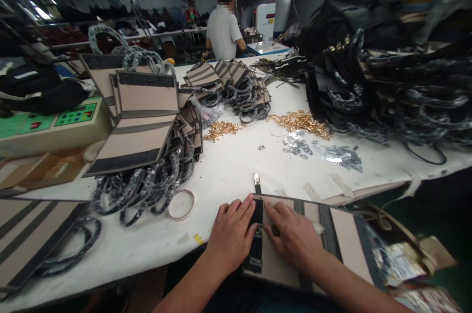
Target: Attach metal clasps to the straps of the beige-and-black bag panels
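Observation:
A flat beige bag panel [349, 239] with black bands lies before me at the table's front edge. Along its left side runs a black strip [257, 249] with small metal plates on it; a tab with a gold metal clasp [257, 183] sticks out past the far edge. My left hand [233, 229] lies on the strip, fingers stretched out and thumb beside a metal plate. My right hand [295, 234] rests on the panel just right of the strip, fingers curled. A dark tip and a pale end show beside it, perhaps of a slim tool; most is hidden.
Stacked bag panels with plastic-wrapped handles [143, 141] stand at left, by a tape roll [181, 204]. Gold metal fittings [300, 122] and small silver plates [342, 156] lie ahead. Black bags [339, 87] are heaped at right. A person [223, 33] works at the back.

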`<state>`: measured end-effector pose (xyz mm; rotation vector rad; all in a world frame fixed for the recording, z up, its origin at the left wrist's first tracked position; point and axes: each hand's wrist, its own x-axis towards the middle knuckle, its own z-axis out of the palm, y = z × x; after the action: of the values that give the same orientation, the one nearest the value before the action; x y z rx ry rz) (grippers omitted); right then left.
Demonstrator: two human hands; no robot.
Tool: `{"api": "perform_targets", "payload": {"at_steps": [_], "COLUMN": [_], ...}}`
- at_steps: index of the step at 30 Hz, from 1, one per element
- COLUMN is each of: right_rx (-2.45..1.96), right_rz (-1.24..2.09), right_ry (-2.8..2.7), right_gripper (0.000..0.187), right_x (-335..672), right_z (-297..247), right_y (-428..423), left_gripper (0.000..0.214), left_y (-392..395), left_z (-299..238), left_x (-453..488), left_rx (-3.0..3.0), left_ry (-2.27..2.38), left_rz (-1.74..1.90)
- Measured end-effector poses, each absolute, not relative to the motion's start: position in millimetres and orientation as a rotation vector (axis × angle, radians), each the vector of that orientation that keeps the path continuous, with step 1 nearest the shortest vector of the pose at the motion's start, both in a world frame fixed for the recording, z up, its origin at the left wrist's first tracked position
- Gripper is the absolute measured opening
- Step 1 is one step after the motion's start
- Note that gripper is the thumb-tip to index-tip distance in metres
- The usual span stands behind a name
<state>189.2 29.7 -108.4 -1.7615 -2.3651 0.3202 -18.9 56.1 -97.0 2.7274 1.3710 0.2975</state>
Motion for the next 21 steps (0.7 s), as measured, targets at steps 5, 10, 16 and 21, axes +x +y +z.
{"api": "perform_targets", "payload": {"at_steps": [5, 10, 16, 21], "right_rx": [-1.783, -1.75, -1.724, -1.662], "right_rz": [0.379, 0.448, 0.467, 0.39], "right_ry": [-2.331, -2.315, -2.33, -2.437], "right_gripper": [0.055, 0.058, 0.056, 0.056], "right_x": [185, 182, 182, 183], "right_z": [-108, -109, -110, -104], "right_y": [31, 35, 40, 43], "left_gripper": [0.055, 0.059, 0.059, 0.06], "left_y": [59, 66, 72, 76], "left_z": [-107, -119, -127, -125], "left_x": [-27, -35, -38, -37], "left_rx": [2.809, 2.913, 3.011, 3.079], "left_ry": [1.34, 1.312, 1.297, 1.27], "left_rz": [0.344, 0.372, 0.407, 0.426]}}
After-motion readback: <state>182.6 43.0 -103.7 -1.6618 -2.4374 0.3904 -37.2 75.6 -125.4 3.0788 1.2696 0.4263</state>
